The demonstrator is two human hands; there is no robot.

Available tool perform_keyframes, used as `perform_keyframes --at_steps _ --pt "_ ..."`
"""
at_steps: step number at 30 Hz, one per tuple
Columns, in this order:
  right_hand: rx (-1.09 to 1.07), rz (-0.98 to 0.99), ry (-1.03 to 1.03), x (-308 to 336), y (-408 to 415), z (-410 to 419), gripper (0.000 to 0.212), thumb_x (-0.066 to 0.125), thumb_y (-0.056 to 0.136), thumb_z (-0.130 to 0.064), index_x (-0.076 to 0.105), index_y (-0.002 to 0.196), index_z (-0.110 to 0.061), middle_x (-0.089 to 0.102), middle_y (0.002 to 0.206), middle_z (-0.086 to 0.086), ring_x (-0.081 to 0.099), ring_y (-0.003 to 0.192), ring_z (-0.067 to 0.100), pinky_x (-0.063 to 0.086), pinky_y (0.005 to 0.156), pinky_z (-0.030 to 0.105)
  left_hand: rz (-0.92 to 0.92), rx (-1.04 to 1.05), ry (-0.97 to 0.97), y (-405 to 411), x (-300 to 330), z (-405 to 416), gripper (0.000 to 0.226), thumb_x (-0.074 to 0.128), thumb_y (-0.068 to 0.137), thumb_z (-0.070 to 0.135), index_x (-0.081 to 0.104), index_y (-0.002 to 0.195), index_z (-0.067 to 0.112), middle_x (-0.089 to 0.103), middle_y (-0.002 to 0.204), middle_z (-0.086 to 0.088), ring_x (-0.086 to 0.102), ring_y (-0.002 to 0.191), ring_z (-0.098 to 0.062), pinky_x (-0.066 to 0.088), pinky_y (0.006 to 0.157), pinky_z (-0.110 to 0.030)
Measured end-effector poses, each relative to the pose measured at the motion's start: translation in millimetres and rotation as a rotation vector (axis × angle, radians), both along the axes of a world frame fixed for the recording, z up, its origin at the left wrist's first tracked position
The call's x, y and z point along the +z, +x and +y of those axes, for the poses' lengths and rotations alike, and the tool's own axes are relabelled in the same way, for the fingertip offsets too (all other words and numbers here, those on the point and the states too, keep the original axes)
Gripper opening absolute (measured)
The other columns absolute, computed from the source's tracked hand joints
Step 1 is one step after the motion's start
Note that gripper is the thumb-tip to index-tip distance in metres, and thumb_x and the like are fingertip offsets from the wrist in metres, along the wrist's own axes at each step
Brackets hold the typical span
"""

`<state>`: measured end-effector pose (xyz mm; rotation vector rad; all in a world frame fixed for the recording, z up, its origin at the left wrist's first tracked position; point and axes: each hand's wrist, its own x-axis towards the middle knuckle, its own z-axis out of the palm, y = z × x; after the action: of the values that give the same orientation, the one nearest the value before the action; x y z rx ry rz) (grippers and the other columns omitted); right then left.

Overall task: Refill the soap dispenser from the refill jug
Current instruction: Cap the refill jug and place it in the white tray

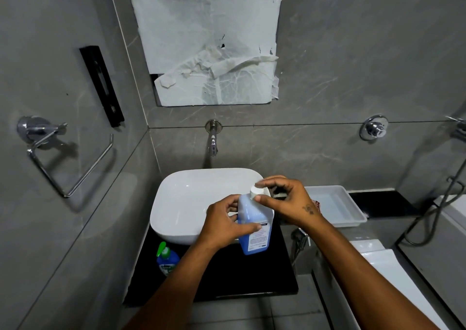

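Note:
The refill jug point(256, 231) is a translucent bottle of blue liquid with a white label, held upright above the black counter point(252, 274) in front of the white basin point(186, 198). My left hand point(224, 225) wraps its body from the left. My right hand point(287, 201) pinches its white cap point(256, 192) between thumb and fingers. The soap dispenser point(166, 258), a small blue bottle with a green pump, stands on the counter's left side, below the basin's front edge, apart from both hands.
A wall tap point(213, 140) juts over the basin. A white tray point(335, 205) sits on the ledge to the right. A chrome towel ring point(63, 158) hangs on the left wall. A toilet lid point(388, 274) and hose lie at the right.

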<state>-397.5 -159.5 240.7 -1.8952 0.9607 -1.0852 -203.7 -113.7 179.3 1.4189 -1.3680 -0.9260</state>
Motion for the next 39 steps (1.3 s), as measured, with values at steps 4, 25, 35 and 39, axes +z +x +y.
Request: perform_keyframes --at_steps 4,25,35,39 --pt "-0.024 -0.016 0.010 -0.5 3.5 0.4 0.023 0.084 0.076 -0.021 0.078 0.098 -0.026 0.074 0.092 -0.024 0.065 0.086 -0.001 0.054 0.078 0.024 0.005 -0.005 0.023 2.2 3.6 -2.1 0.072 0.098 0.057 0.033 0.059 0.117 0.035 0.066 0.113 0.018 0.066 0.105 -0.008 0.053 0.072 -0.008" --pt "0.002 0.092 -0.064 -6.2 11.8 -14.2 0.037 0.084 0.075 -0.027 0.072 0.109 -0.036 0.069 0.102 -0.021 0.063 0.100 0.011 0.055 0.086 0.037 -0.012 -0.035 0.067 10.5 7.0 -9.1 0.075 0.097 0.062 0.023 0.059 0.126 0.028 0.065 0.116 0.015 0.065 0.106 -0.012 0.051 0.068 -0.004" --pt "-0.025 0.155 -0.032 -12.7 17.3 -22.4 0.031 0.082 0.076 -0.030 0.072 0.105 -0.037 0.070 0.101 -0.022 0.065 0.095 0.005 0.051 0.081 0.022 -0.043 -0.026 0.070 11.7 1.2 -14.7 0.075 0.098 0.060 0.027 0.062 0.126 0.024 0.068 0.117 0.010 0.067 0.106 -0.013 0.056 0.074 -0.010" --pt "0.048 0.250 -0.070 -14.2 18.2 -18.6 0.039 0.075 0.084 -0.029 0.066 0.122 -0.029 0.063 0.111 -0.017 0.058 0.094 -0.009 0.042 0.079 0.005 -0.061 -0.052 0.086 15.4 -0.7 -20.4 0.073 0.098 0.060 0.028 0.061 0.123 0.028 0.068 0.117 0.012 0.067 0.107 -0.016 0.054 0.073 -0.007"
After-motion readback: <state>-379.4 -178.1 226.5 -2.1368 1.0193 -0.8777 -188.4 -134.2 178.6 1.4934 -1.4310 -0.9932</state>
